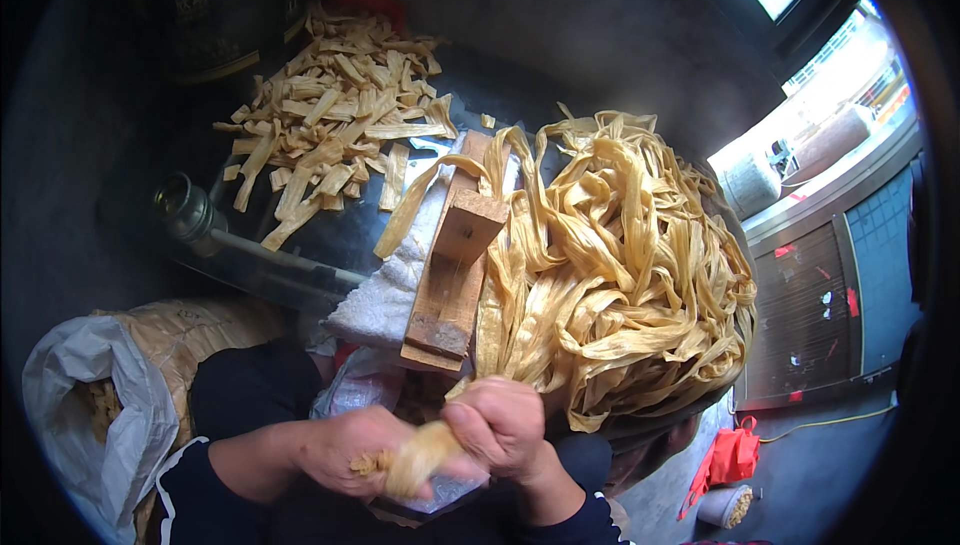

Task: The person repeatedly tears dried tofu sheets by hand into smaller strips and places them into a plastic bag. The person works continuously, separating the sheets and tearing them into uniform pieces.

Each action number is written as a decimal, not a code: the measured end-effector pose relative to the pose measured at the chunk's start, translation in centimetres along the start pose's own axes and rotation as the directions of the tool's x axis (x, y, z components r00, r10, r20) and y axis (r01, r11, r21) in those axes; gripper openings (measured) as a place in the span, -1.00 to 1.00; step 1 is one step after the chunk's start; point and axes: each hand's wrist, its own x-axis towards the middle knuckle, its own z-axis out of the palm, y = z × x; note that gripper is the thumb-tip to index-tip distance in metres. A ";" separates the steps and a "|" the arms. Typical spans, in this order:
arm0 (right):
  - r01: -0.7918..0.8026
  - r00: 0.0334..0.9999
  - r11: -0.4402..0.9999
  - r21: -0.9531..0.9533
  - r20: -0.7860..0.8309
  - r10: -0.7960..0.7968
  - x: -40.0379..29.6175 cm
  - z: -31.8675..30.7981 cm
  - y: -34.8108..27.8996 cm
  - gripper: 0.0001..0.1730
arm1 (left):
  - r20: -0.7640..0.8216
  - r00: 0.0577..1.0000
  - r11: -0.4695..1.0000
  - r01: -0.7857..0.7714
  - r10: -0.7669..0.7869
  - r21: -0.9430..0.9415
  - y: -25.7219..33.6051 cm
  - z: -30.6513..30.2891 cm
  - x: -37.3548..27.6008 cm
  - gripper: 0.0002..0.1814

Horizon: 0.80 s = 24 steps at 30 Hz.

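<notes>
My left hand [360,451] and my right hand [499,425] are closed around a bunched strip of tofu skin [426,459], blurred by motion, just above my lap. To the right lies a large heap of long, yellowish tofu skin strips [637,245], some running down to my right hand. In front of my hands a wooden block fixture [450,275] stands on a white towel [386,297], with a strip draped over its upper end. Short cut pieces [337,110] are piled on the dark glass table [480,87], beyond the towel to the left.
A glass jar or metal-rimmed fitting [182,204] is at the table's left edge. An open sack with a white liner [112,395] stands at lower left. A dark bucket [202,20] is at upper left. Right, on the floor, are a red bag [727,459] and a small pail [724,506].
</notes>
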 end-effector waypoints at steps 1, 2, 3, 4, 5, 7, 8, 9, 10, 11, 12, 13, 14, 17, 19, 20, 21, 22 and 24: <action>-0.112 0.993 0.993 0.040 0.047 0.110 -0.4 0.5 0.1 -0.85 | -0.167 0.985 0.947 0.022 0.033 0.321 0.8 -0.4 0.6 -0.66; -0.265 0.961 0.953 0.146 0.120 0.249 -0.7 0.8 -0.3 -0.80 | -0.187 0.976 0.855 0.002 0.112 0.519 0.5 -0.7 0.9 -0.63; -0.406 0.909 0.846 0.346 0.248 0.335 -1.3 1.2 0.4 -0.80 | -0.101 0.987 0.591 0.006 0.128 0.807 1.2 -1.6 0.8 -0.61; -0.648 0.757 0.625 0.435 0.457 0.467 -1.5 0.9 0.9 -0.81 | -0.101 0.977 0.566 -0.025 0.189 0.824 0.8 -1.7 0.7 -0.60; -0.833 0.554 0.340 0.437 0.659 0.509 -1.4 0.5 1.1 -0.83 | -0.099 0.963 0.539 -0.054 0.250 0.840 0.0 -1.9 0.7 -0.58; -0.847 0.484 0.097 0.523 0.683 0.546 -0.7 1.1 0.1 -0.93 | -0.060 0.952 0.505 -0.106 0.302 0.857 0.0 -1.9 0.4 -0.64; -0.824 0.479 0.059 0.564 0.638 0.603 -1.0 1.6 -0.3 -0.95 | -0.078 0.936 0.499 -0.111 0.343 0.860 0.4 -1.4 0.7 -0.66; -0.799 0.466 0.025 0.601 0.593 0.656 -1.4 2.1 -0.5 -0.95 | -0.100 0.918 0.491 -0.112 0.385 0.864 0.8 -1.1 0.8 -0.68; -0.758 0.455 0.015 0.653 0.511 0.729 -1.9 2.6 -0.4 -0.93 | -0.096 0.897 0.417 -0.104 0.432 0.903 0.4 -1.0 0.3 -0.71; -0.706 0.522 0.088 0.703 0.432 0.736 -1.9 2.3 -0.4 -0.91 | -0.135 0.883 0.393 -0.060 0.449 0.917 0.1 -0.8 0.2 -0.71; -0.647 0.583 0.160 0.746 0.347 0.735 -2.0 1.7 -0.3 -0.89 | -0.172 0.868 0.370 -0.015 0.465 0.929 -0.1 -0.7 0.3 -0.70; -0.580 0.637 0.231 0.781 0.259 0.726 -2.0 1.6 -0.3 -0.88 | -0.207 0.851 0.347 0.031 0.482 0.937 -0.4 -0.6 0.4 -0.69; -0.602 0.619 0.388 0.698 0.101 0.778 -2.0 1.9 -0.6 -0.84 | -0.273 0.834 0.382 0.082 0.480 0.921 -0.7 -0.7 0.6 -0.70; -0.239 0.947 0.942 0.237 -0.156 0.280 -1.7 2.0 -0.4 -0.86 | -0.379 0.862 0.565 0.137 0.337 0.814 -1.0 -0.8 0.7 -0.77; -0.240 0.970 0.959 0.148 -0.013 0.244 -1.6 1.2 0.1 -0.85 | -0.366 0.905 0.586 0.179 0.216 0.790 -0.4 -0.8 0.6 -0.77; -0.235 0.971 0.966 0.105 0.059 0.230 -1.5 1.0 0.3 -0.84 | -0.356 0.922 0.595 0.202 0.154 0.778 -0.1 -0.7 0.4 -0.76; -0.194 0.978 0.981 -0.028 0.067 0.195 -1.3 1.2 0.2 -0.83 | -0.358 0.926 0.547 0.242 0.116 0.802 -0.1 -0.6 0.4 -0.76; -0.148 0.984 0.976 -0.159 0.080 0.162 -1.1 1.5 0.1 -0.81 | -0.362 0.929 0.495 0.279 0.077 0.823 -0.2 -0.3 0.3 -0.76; -0.126 0.979 0.935 -0.330 0.109 0.171 -1.0 1.7 -0.1 -0.78 | -0.361 0.928 0.414 0.292 0.096 0.862 -0.4 0.1 0.5 -0.75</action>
